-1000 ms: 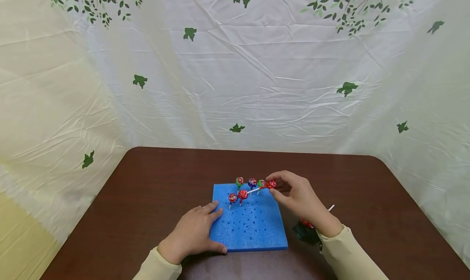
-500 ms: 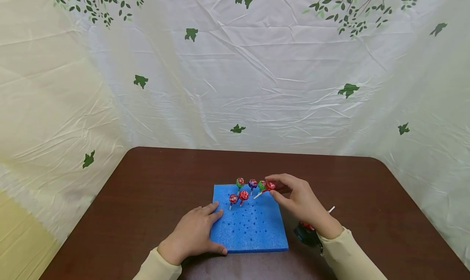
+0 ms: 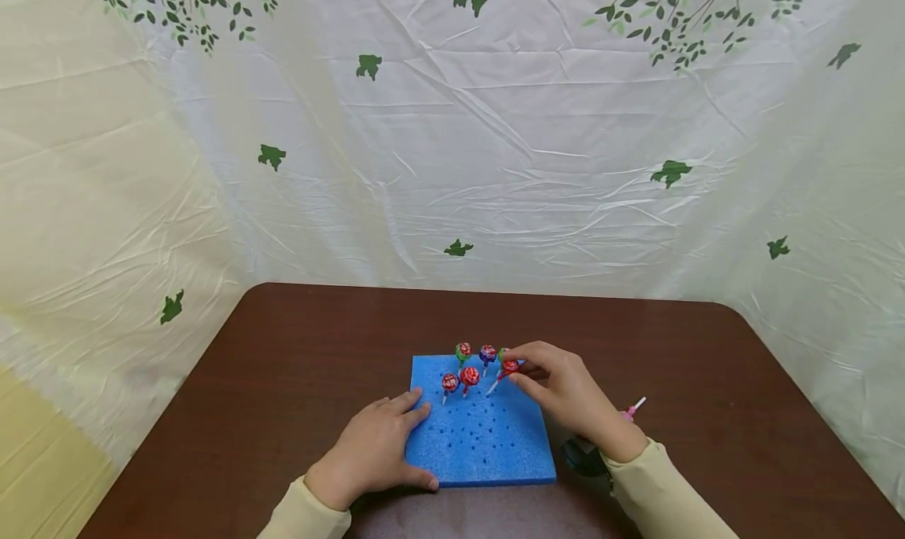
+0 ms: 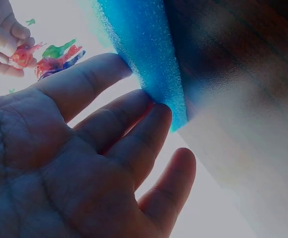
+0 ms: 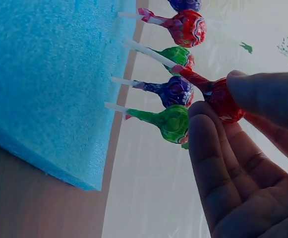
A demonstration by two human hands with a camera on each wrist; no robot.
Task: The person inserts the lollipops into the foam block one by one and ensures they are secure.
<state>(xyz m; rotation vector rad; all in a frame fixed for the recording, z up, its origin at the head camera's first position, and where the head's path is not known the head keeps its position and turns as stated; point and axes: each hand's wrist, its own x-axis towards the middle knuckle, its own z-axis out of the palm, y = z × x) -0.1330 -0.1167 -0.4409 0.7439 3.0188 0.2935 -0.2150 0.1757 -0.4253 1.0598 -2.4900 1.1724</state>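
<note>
My right hand [image 3: 566, 390] pinches a red-wrapped lollipop [image 5: 218, 99] by its round head, thumb on one side and fingertips on the other. Its white stick slants down to the left, with the tip close over the blue foam board [image 3: 488, 452]. Several lollipops stand upright in the board's far part: a green one [image 3: 463, 353], a purple one [image 3: 488, 354], a red one [image 3: 470, 377] and a red-and-purple one [image 3: 449, 383]. Another green lollipop [image 5: 175, 124] is partly hidden behind my right fingers in the head view. Fingers extended, my left hand [image 3: 375, 449] rests along the board's left edge.
Rows of small holes cover the board's near half. Beside my right wrist is a dark rounded object [image 3: 584, 456], partly hidden by the sleeve. A lollipop with a pink wrapper end [image 3: 629, 414] shows behind the forearm. The brown table [image 3: 318, 350] meets a leaf-patterned cloth [image 3: 551, 170].
The red lollipop's stick has swung from pointing left to slanting down at the board. My right hand has shifted slightly left and nearer. My left hand stays in place.
</note>
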